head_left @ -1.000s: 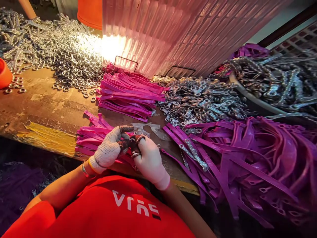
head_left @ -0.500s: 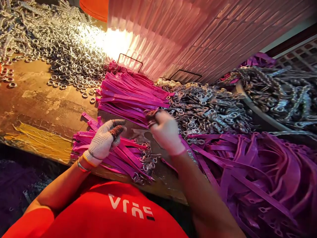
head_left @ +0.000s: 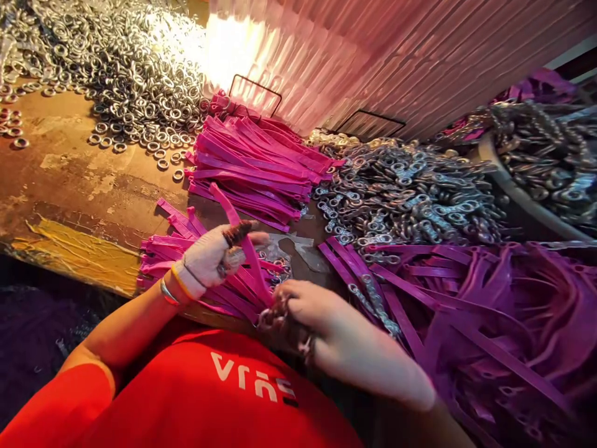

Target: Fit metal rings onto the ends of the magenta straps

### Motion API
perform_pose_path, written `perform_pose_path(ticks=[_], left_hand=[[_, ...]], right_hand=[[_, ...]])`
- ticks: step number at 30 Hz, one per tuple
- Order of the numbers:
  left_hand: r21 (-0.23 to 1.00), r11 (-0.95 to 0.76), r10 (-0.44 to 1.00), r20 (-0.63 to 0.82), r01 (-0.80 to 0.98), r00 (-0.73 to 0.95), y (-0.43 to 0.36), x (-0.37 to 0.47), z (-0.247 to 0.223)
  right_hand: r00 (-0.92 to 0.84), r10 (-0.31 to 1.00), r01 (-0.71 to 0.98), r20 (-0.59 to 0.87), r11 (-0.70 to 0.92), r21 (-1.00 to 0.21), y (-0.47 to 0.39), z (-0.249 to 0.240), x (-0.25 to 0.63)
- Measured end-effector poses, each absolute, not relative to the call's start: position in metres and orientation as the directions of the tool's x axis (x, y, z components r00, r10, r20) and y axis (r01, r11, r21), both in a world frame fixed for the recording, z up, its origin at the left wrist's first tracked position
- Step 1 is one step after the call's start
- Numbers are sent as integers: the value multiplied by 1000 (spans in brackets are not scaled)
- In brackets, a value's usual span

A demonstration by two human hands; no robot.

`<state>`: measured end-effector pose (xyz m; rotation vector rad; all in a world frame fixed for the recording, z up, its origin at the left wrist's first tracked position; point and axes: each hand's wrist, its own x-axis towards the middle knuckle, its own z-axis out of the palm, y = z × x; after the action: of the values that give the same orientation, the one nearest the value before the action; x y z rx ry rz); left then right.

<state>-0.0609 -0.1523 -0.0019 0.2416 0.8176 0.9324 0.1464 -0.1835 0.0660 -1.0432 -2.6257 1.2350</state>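
Note:
A pink strap (head_left: 254, 267) stands slanted between my two gloved hands. My left hand (head_left: 208, 261), in a white dotted glove with dark wrapped fingertips, pinches it partway along. At its lower end, close to my shirt, are the closed fingers of my right hand (head_left: 326, 330), somewhat blurred. Shiny metal shows among those fingers; its exact shape is unclear. Beneath my left hand lies a bunch of pink straps (head_left: 163, 255) with metal links at their right ends. Just beyond is a larger stack of pink straps (head_left: 261, 162).
Loose metal rings (head_left: 153, 106) are heaped at the back left under bright light. A pile of metal links (head_left: 410, 186) sits right of the stack. Purple straps (head_left: 494, 311) fill the right side. A ribbed translucent panel (head_left: 373, 56) rises behind, with a metal-filled container (head_left: 517, 193) at far right.
My right hand has come down and toward my body from beside the strap stack. A pink strap now spans both hands, and my left fingers have closed on it.

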Motion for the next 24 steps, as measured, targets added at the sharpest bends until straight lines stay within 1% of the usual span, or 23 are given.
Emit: perform_pose_path(ticks=[3, 4, 5, 6, 8, 9, 11, 13, 14, 16, 20, 22, 24], left_hand=[[551, 565, 816, -484, -614, 317, -146, -82, 17], [566, 544, 829, -477, -620, 292, -147, -90, 24], [580, 518, 842, -472, -629, 260, -148, -98, 32], [596, 486, 858, -464, -639, 220, -151, -105, 38], [658, 417, 893, -426, -627, 147, -163, -113, 48], [708, 395, 909, -396, -585, 134, -171, -113, 51], [817, 385, 923, -343, -429, 175, -189, -106, 52], [886, 402, 903, -344, -231, 257, -206, -93, 50], [899, 411, 889, -357, -154, 286, -213, -86, 49], [908, 414, 871, -372, -72, 322, -224, -73, 49], [923, 385, 871, -367, 11, 328, -229, -63, 51], [934, 349, 883, -354, 73, 308, -228, -65, 51], [931, 347, 869, -366, 116, 334, -227, -68, 47]], right_hand=[[-741, 614, 646, -273, 539, -541, -218, 62, 140], [-739, 604, 658, -299, 551, -513, -224, 59, 141], [-749, 583, 650, -317, 550, -525, -229, 56, 142], [-769, 560, 622, -309, 544, -563, -233, 54, 144], [-797, 570, 543, -201, 530, -651, -237, 52, 147], [-779, 614, 516, -122, 519, -681, -238, 52, 148], [-681, 732, 503, 15, 483, -717, -237, 51, 148], [-574, 814, 525, 86, 447, -724, -234, 49, 145], [-533, 839, 553, 109, 444, -705, -231, 47, 142], [-483, 863, 645, 148, 465, -606, -227, 43, 136], [-478, 867, 810, 142, 497, -311, -225, 39, 122], [-496, 858, 842, 138, 513, -165, -228, 38, 117], [-536, 828, 834, 165, 550, -52, -233, 37, 113]])
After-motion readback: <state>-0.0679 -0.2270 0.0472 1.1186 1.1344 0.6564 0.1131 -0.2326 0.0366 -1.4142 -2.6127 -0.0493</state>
